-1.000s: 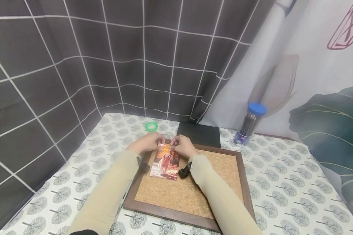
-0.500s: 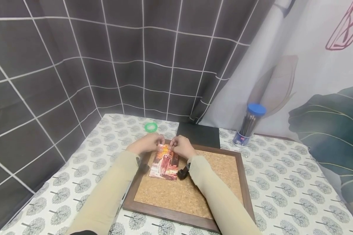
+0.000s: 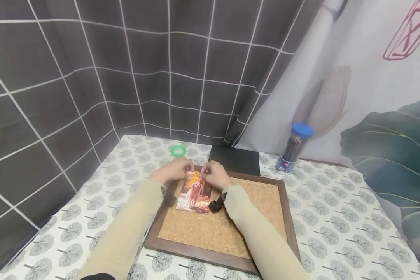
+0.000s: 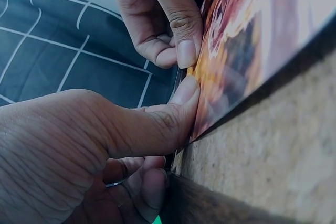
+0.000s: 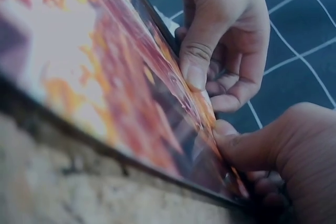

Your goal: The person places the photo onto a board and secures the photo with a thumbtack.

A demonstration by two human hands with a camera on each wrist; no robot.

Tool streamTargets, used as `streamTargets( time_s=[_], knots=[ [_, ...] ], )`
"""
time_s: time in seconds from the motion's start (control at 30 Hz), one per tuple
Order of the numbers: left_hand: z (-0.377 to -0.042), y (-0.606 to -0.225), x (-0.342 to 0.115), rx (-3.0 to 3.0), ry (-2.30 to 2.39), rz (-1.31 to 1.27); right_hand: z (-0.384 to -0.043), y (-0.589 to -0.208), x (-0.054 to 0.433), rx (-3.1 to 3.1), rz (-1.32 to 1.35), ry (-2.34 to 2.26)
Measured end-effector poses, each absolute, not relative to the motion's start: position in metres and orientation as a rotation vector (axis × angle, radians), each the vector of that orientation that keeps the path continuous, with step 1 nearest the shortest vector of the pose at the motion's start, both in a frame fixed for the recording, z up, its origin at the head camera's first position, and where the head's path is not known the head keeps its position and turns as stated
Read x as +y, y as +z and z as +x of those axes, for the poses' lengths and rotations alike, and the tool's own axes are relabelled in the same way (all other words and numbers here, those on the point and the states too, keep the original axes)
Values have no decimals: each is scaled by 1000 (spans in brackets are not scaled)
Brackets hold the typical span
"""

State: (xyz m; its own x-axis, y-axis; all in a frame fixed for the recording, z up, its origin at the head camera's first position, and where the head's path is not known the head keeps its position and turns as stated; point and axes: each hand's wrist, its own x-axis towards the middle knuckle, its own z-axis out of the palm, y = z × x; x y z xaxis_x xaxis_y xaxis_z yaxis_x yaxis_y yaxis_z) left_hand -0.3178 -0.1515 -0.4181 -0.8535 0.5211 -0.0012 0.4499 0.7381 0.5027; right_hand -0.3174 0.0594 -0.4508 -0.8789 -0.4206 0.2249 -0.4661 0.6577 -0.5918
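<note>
A glossy photo point(image 3: 193, 196) of a golden dog among orange leaves lies over the upper left of a wood-framed cork board point(image 3: 255, 202). At its top edge, my left hand point(image 3: 175, 170) pinches near the left corner, thumb on the printed face. Close beside it, my right hand point(image 3: 216, 175) pinches the same edge further right. In the left wrist view both thumbs sit on the photo point(image 4: 226, 72), tips almost together. From the right wrist view, the photo point(image 5: 115, 93) shows shiny streaks along the gripped edge; the fingers behind it are partly hidden.
Behind the board lie a green ring-shaped roll point(image 3: 178, 151) and a flat black sheet point(image 3: 235, 161). A clear tub with a blue lid point(image 3: 302, 130), full of dark sticks, stands at the back right. The tree-print tablecloth point(image 3: 336, 221) meets a dark grid curtain point(image 3: 154, 89).
The head view has shifted slightly, so the scene sits a little further left. Both hands keep to the photo's top edge with hardly any movement.
</note>
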Motion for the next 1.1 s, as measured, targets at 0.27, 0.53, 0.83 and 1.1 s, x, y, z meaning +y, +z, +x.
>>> streamTargets(
  time_s=[0.27,0.53,0.83,1.1],
  knots=[
    [-313,-416,-149,2805,750,734,-318,-458,64,-2741,857,903],
    [-310,-393,-160,2784,726,749,-323,-460,65,-2672,915,903],
    [-280,-349,-228,2811,633,651,-325,-459,66,-2690,862,923],
    [-236,-371,-263,2652,563,418,-323,-459,64,-2669,862,931]
  ],
)
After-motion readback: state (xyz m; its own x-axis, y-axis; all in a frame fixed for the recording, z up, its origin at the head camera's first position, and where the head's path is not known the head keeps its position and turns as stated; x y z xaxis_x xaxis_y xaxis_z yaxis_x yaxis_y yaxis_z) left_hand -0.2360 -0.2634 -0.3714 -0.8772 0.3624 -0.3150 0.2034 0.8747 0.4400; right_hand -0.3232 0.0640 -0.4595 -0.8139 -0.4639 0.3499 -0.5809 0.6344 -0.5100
